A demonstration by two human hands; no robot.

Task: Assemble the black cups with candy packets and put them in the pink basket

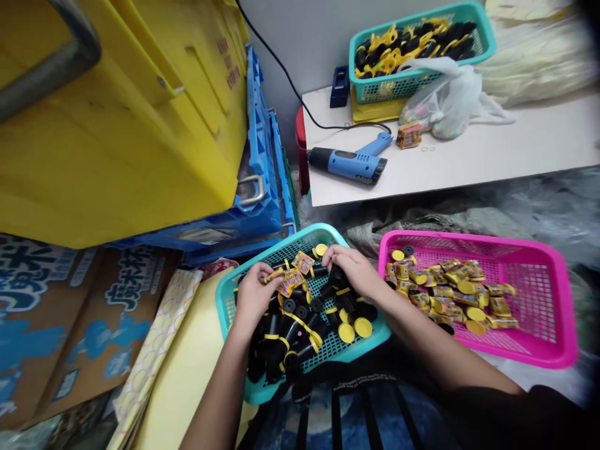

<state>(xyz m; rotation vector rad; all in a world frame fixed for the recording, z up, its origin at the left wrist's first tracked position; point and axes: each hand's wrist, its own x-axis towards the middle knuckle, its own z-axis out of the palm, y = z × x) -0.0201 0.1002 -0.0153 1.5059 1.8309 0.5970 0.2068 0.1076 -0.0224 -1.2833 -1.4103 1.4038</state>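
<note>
A teal basket (309,357) in front of me holds several black plastic tubes (273,328) with yellow bands and yellow round caps (362,327). Over its left part, my left hand (253,294) pinches a few yellow-orange printed labels (291,280). Another label (304,262) lies close by on the tubes. My right hand (354,272) is over the basket's right side, its fingers curled around a black plastic tube (336,276). That tube is partly hidden by the fingers.
To the right, a pink basket (544,300) contains labelled tubes (454,294). A white table (529,150) behind carries a blue heat gun (349,164), a teal basket (382,94) of black and yellow parts and a plastic bag (457,94). Yellow (154,144) and blue crates (262,206) stand left.
</note>
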